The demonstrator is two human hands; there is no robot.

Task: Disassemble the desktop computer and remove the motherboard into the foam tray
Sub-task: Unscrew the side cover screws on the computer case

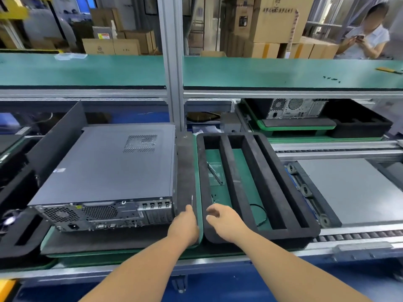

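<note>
At lower centre of the frame, a worker's left hand (184,225) is resting against the near end of a black foam strip (185,168) beside the desktop computer (104,171); whether its fingers are gripping anything cannot be told. The right hand (222,221) is hovering over the near rim of the foam tray (259,233), fingers loosely curled and holding nothing. The computer, a dark grey tower, is lying on its side at centre left with its side panel on and its rear ports and fan grille facing the worker; the motherboard is sitting unseen inside. The slotted black tray is lying just right of it, a thin black cable (260,212) trailing across its green floor. Likely risks from here: the closed panel binding if pulled before its fasteners are freed, or the cable snagging a board lowered into the tray.
</note>
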